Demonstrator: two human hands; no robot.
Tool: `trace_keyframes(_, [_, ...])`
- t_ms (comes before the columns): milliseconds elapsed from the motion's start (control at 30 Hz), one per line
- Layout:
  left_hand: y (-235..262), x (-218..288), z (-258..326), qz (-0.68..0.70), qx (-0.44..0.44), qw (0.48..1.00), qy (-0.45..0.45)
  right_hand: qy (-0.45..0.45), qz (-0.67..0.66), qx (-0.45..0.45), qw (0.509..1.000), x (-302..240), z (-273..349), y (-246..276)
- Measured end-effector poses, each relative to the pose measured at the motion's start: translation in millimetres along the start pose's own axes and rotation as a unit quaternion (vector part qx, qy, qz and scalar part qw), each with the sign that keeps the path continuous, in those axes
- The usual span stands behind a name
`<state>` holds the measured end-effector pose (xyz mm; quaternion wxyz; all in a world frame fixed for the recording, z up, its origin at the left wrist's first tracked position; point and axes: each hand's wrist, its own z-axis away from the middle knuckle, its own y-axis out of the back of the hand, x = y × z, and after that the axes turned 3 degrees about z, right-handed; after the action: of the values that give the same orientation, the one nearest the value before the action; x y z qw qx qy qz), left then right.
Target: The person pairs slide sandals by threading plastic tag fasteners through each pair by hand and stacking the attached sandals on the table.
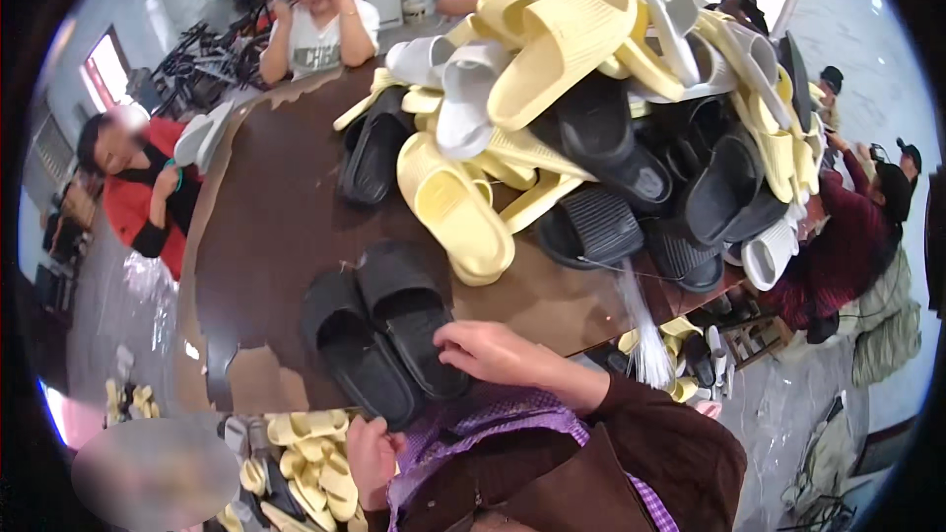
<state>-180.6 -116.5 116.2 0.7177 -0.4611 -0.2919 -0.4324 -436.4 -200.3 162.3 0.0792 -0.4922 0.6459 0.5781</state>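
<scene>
While the pair of black slippers (pixel 379 330) lies side by side at the near edge of the tabletop (pixel 266 207), the right hand (pixel 493 350) rests on the right-hand slipper's heel end, fingers (pixel 455 337) loosely curled and spread flat over it, pressing or steadying, not a closed grip. Left hand (pixel 372 458) sits low by the chest, fingers partly curled; can't tell if it holds anything.

Step looks like: matched pair pulled out of the pile and lined up, toes pointing away. Judging from that, next move needs both slippers taken together, so the right hand would have to close around the heels or the left hand come up to the other slipper, which is untouched now.

Further out: big heap of yellow, grey and black slippers (pixel 591 89) fills the far right of the tabletop, apart from the pair. Bundle of clear plastic ties (pixel 641 325) hangs off the tabletop edge right of the hand. More yellow slippers (pixel 310 463) lie on the floor lower left. Other people sit around the tabletop; a person in red (pixel 148 192) at the left holds a grey slipper.
</scene>
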Motion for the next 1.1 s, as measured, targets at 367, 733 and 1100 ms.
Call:
trace_keyframes(367, [-45, 4, -1, 0.112, -0.019, 0.992, -0.048, -0.094, -0.010, 0.006, 0.995, -1, 31, -11])
trace_keyframes(733, [-50, -10, 1, 0.051, 0.006, 0.998, -0.047, -0.138, -0.007, 0.058, 0.989, 8, 18, -26])
trace_keyframes(1100, [-55, -15, -2, 0.134, -0.037, 0.984, -0.108, -0.001, -0.026, 0.156, 0.987, -12, 10, -26])
